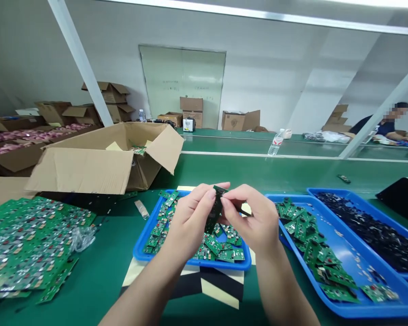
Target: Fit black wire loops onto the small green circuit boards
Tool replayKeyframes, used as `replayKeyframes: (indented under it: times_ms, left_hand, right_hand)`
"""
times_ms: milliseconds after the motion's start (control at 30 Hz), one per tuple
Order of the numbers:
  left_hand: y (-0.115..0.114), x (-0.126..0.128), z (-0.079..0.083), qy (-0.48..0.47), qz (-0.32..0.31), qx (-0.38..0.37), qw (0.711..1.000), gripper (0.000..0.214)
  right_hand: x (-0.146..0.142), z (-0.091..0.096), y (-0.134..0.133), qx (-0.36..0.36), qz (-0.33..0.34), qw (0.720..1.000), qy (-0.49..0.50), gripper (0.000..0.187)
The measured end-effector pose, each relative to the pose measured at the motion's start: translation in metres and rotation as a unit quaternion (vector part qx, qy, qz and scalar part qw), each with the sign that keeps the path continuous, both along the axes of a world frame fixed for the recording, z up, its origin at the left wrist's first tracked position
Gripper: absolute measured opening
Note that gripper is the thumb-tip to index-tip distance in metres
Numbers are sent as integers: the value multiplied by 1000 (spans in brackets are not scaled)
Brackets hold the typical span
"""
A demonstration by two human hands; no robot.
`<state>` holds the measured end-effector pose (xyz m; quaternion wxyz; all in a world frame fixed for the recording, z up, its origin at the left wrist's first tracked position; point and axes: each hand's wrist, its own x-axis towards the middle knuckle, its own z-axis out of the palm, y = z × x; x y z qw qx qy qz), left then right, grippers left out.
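Note:
My left hand (190, 217) and my right hand (255, 222) meet above a small blue tray (143, 246) filled with several small green circuit boards (224, 251). Both hands pinch one small dark green circuit board (215, 210), held upright between the fingertips. The left thumb and fingers grip its left edge. The right fingers close on its upper right edge.
A stack of large green circuit panels (27, 244) lies at the left. An open cardboard box (102, 158) stands behind it. A large blue tray (347, 267) with green boards sits at the right, beside another blue tray (370, 226) of black parts. A water bottle (275, 144) and a seated person (384, 123) are farther back.

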<state>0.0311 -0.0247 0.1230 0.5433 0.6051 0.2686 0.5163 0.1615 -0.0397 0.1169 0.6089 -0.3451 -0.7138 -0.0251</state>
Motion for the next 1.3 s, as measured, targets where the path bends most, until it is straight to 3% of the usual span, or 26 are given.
replayKeyframes:
  times_ms: [333,867,1000,1133,1300]
  left_hand:
    - [10,-8,-7,42,-10,-6,999,29]
    - [18,2,1,179,65,135,972,28]
    - [18,1,1,181,55,115,975,34]
    - [21,-3,0,134,5,36,990,28]
    - [24,-8,2,141,-33,6,989,32]
  right_hand:
    - [-2,-6,11,29,-46,997,-61,13]
    - [7,-8,15,-10,-107,989,-103,13]
    - [10,-10,14,-60,-102,990,-71,5]
    - [17,-9,13,-113,-54,992,-20,40]
    - [30,-2,13,-87,-21,992,-88,10]
